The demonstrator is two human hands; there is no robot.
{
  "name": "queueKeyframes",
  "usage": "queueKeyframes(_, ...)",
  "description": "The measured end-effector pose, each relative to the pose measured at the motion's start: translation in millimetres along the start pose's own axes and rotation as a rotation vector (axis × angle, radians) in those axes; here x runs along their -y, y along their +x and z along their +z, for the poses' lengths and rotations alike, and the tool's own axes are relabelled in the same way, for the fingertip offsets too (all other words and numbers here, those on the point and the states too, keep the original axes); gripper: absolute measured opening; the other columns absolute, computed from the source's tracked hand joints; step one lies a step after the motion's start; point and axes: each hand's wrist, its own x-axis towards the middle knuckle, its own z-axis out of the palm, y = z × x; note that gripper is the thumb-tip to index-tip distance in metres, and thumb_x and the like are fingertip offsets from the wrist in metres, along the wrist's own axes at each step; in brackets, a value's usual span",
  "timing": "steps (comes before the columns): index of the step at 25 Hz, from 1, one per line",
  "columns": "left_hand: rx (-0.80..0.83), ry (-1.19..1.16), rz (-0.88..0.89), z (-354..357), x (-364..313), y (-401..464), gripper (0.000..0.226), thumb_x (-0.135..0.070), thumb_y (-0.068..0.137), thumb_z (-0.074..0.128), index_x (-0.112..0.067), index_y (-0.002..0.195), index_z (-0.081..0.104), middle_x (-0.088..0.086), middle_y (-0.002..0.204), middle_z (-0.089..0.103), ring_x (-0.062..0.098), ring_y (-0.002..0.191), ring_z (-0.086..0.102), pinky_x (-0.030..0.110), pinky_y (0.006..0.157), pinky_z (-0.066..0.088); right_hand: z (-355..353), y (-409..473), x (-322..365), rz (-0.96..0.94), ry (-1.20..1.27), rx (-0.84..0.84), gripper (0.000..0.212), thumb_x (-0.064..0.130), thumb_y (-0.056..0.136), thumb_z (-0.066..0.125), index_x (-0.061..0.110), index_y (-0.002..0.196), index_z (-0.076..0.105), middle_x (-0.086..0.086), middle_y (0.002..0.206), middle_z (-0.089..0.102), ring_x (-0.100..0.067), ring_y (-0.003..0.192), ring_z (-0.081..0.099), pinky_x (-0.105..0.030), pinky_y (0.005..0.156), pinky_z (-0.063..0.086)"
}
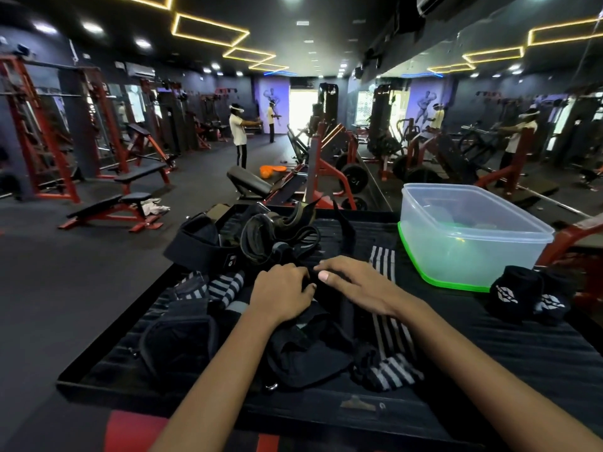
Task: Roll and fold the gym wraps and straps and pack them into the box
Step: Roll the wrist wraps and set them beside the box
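Both hands on black wrap (pixel 318 316): left hand (pixel 283 293) grips it, right hand (pixel 355 283) flat, fingers straight; clear box (pixel 470 236) nearby.

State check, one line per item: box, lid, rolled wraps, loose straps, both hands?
Clear box: open, upright, sitting on its lid; contents unclear.
Green lid: off, under the box.
Rolled black wraps: two, rolled, right of the box, not packed.
Striped wrap: unrolled, flat.
Strap pile: loose, tangled.
Left hand: fingers curled on black fabric.
Right hand: fingers straight, pressing that fabric.
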Motion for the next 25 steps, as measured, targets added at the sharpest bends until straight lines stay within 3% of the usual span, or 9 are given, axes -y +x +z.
queueKeyframes(2,0.007,-0.006,-0.007,-1.9,0.3,-1.1,0.036,-0.041,0.093,0.046,-0.021,0.12,0.058,0.004,0.113,0.06,0.027,0.109,0.055,0.038,0.083,0.042,1.4,8.9,6.6,-0.027,0.096,0.012,0.032,0.035,0.098,0.05,0.015,0.12,0.064,0.0,0.119,0.064,-0.011,0.112,0.056,-0.032,0.1,0.041)
queueKeyframes(3,0.009,-0.006,-0.007,-2.2,-0.2,-1.2,0.036,-0.04,0.093,0.046,-0.02,0.119,0.058,0.005,0.113,0.061,0.028,0.108,0.055,0.038,0.082,0.042,5.0,11.7,5.5,0.001,0.067,0.038,0.036,0.037,0.099,0.048,0.016,0.125,0.06,-0.001,0.126,0.061,-0.013,0.117,0.054,-0.031,0.102,0.039)
queueKeyframes(5,0.004,-0.004,-0.008,-1.9,-0.7,-1.4,0.035,-0.04,0.093,0.045,-0.019,0.116,0.06,0.005,0.113,0.061,0.027,0.108,0.055,0.037,0.082,0.042,19.1,13.2,-8.4,0.169,-0.12,0.154,0.056,0.051,0.099,0.033,0.024,0.148,0.034,-0.003,0.154,0.033,-0.021,0.14,0.03,-0.038,0.116,0.021)
queueKeyframes(7,-0.006,-0.014,-0.015,-1.4,0.3,-1.6,0.035,-0.042,0.094,0.044,-0.02,0.113,0.063,0.003,0.111,0.062,0.026,0.107,0.055,0.038,0.083,0.043,32.1,9.6,-26.3,0.343,-0.273,0.235,0.069,0.066,0.092,0.017,0.034,0.153,0.008,-0.001,0.162,0.003,-0.024,0.149,0.005,-0.053,0.118,0.0)
queueKeyframes(9,-0.009,-0.029,-0.019,-0.1,2.1,-0.9,0.034,-0.042,0.095,0.044,-0.02,0.111,0.064,0.002,0.11,0.062,0.025,0.106,0.055,0.038,0.083,0.044,34.8,5.7,-42.1,0.359,-0.383,0.224,0.067,0.064,0.094,0.013,0.035,0.153,0.003,0.002,0.162,-0.006,-0.019,0.149,-0.002,-0.056,0.116,-0.009)
queueKeyframes(12,-0.013,-0.028,-0.012,1.0,3.3,-1.4,0.034,-0.042,0.095,0.044,-0.02,0.109,0.064,0.002,0.108,0.062,0.026,0.104,0.056,0.038,0.082,0.044,26.0,-2.5,-60.9,0.316,-0.523,0.184,0.058,0.053,0.101,0.013,0.034,0.153,-0.003,0.006,0.161,-0.01,-0.014,0.149,-0.008,-0.051,0.117,-0.01)
queueKeyframes(19,-0.013,-0.034,-0.001,2.5,5.4,-1.2,0.034,-0.042,0.095,0.043,-0.019,0.108,0.064,0.001,0.108,0.062,0.024,0.103,0.056,0.036,0.08,0.042,5.3,-6.4,-85.1,0.255,-0.535,0.156,0.058,0.042,0.104,0.019,0.019,0.154,0.002,0.005,0.162,-0.002,-0.01,0.149,-0.002,-0.039,0.119,-0.005)
queueKeyframes(25,-0.001,-0.036,0.007,1.9,3.2,-1.0,0.033,-0.043,0.095,0.044,-0.021,0.107,0.065,0.001,0.108,0.062,0.023,0.101,0.058,0.036,0.079,0.045,-6.8,-20.8,-100.0,0.262,-0.602,0.066,0.055,0.027,0.102,0.031,0.017,0.154,0.015,-0.001,0.162,0.003,-0.017,0.149,0.008,-0.042,0.119,0.01)
